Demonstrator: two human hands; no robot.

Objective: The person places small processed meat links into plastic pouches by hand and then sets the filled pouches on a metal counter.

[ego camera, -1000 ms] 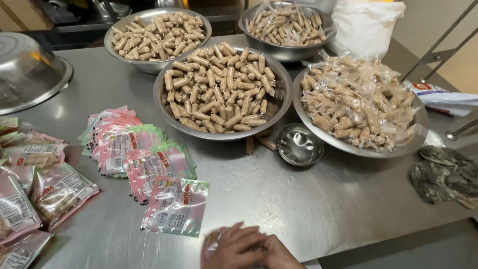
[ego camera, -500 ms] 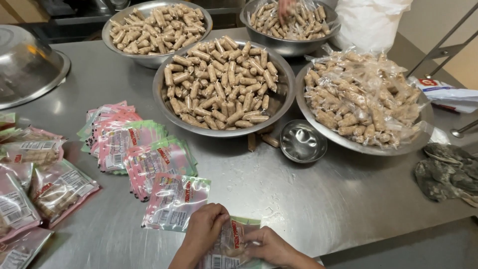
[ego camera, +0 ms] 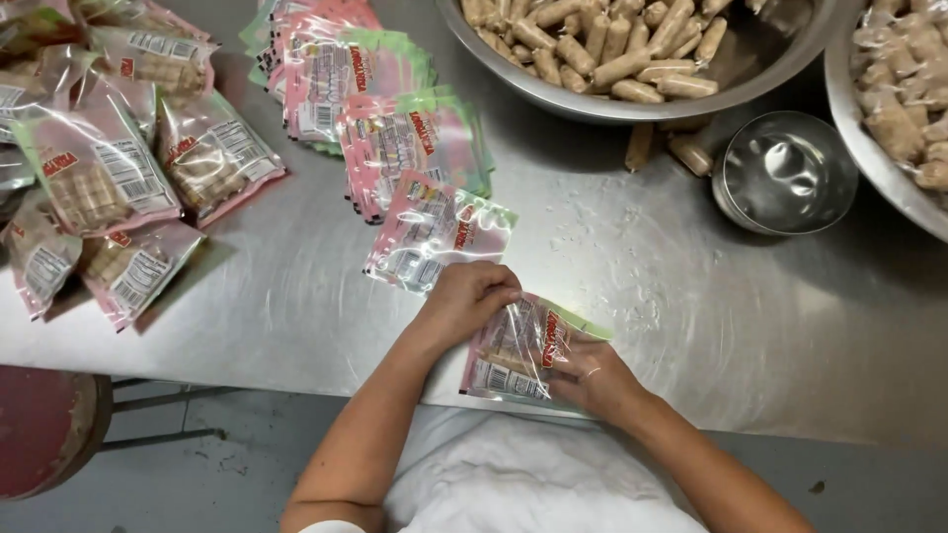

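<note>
Both my hands hold one clear plastic pouch with pink and green print, filled with small tan rolls, at the near edge of the steel table. My left hand pinches the pouch's top left corner. My right hand grips its right side from below. Just beyond my left hand lies an empty pouch, the nearest of a row of empty pouches.
Filled pouches lie in a heap at the left. A large steel bowl of tan rolls stands at the top. A small steel cup sits to its right, beside another bowl of wrapped pieces. Two loose rolls lie on the table.
The view has tilted down and closer. My hands came up from the near edge and now hold a filled pouch between them.
</note>
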